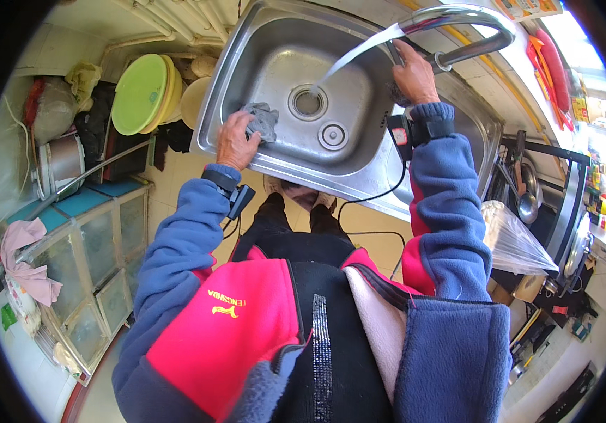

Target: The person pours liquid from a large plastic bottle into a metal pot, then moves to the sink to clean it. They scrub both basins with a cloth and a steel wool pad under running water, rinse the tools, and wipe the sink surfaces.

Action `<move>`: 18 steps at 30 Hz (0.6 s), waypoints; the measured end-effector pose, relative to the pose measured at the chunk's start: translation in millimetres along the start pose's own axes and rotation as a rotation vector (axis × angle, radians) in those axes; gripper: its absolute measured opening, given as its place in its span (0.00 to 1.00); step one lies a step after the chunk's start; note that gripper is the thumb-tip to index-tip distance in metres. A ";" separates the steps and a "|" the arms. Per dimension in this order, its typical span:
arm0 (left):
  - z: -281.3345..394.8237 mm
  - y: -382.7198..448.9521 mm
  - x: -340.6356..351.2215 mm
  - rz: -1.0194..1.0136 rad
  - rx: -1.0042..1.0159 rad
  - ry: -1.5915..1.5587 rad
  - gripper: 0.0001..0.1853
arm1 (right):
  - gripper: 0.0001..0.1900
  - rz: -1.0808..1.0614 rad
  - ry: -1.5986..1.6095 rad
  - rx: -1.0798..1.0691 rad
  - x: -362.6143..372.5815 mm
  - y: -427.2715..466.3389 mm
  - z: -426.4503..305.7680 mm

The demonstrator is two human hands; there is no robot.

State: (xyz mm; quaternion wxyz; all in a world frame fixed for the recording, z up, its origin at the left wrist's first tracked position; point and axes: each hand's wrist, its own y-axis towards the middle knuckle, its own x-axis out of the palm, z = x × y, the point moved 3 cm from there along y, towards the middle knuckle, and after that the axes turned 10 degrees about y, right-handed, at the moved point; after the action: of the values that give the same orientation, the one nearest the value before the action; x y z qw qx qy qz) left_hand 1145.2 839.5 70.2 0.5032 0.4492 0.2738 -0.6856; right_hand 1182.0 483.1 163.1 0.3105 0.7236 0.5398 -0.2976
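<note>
My left hand (237,141) grips a crumpled grey cloth (261,121) against the left front wall of a stainless steel sink (271,58). At the sink's right rear, my right hand (415,73) is on a dark, slim part by the tap base that looks like the faucet lever (395,53); the fingers partly hide it. Above, the curved chrome faucet (456,17) sends a stream of water (353,55) onto the drain (308,102). A round metal drain stopper (333,136) lies on the basin floor. Under my right hand is a dark scrubber-like thing (399,94), partly covered.
Left of the sink are stacked green and yellow basins (139,95) and a low glass-fronted cabinet (88,243). To the right stand a dark metal rack (573,201) with ladles and a plastic bag (517,243). A black cable (372,199) hangs from my right wrist.
</note>
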 end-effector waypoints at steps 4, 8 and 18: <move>7.6 -2.1 -3.7 0.010 0.019 0.025 0.16 | 0.18 0.317 0.129 -0.035 -11.7 -28.1 -14.0; 12.2 -7.6 -7.9 0.029 0.022 0.018 0.15 | 0.10 0.284 0.400 0.365 16.0 -58.2 -1.9; 14.5 -7.0 -10.2 0.075 -0.025 -0.047 0.15 | 0.13 -0.407 -0.198 0.306 140.5 -71.4 68.4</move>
State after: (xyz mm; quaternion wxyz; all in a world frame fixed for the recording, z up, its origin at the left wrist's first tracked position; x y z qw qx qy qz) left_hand 1134.6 834.5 85.2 0.5403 0.4365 0.2534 -0.6733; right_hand 1140.2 530.2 3.2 0.1826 0.6060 0.5898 -0.5016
